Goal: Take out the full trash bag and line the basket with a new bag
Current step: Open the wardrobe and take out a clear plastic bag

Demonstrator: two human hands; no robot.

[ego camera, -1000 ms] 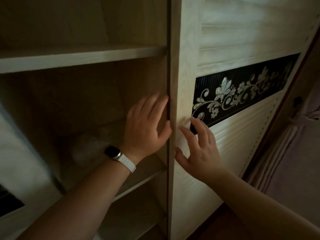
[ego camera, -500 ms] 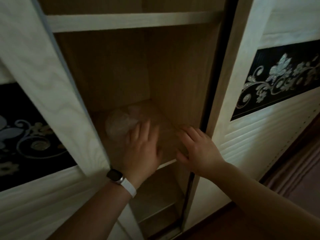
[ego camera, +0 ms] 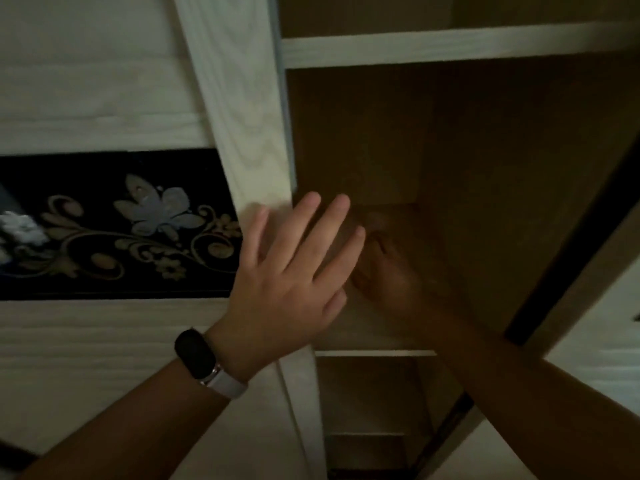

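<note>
Fingers of the left hand [ego camera: 287, 282] lie straight and spread, released, over the edge of the pale wood-grain door [ego camera: 249, 133] at 9 o'clock of the opening, probably to hold the slider aside. Right hand [ego camera: 391, 275] reaches onto the matte brown shelf [ego camera: 367, 329] inside; shadow hides its fingers, so I cannot tell whether it grasps anything. A faint pale patch [ego camera: 379, 221] at its 12 o'clock may be the new bag; basket and full trash bag are out of view. Glossy black floral panel [ego camera: 121, 223] lies at 9 o'clock, and a smooth dark watch [ego camera: 195, 353] is on the left wrist
</note>
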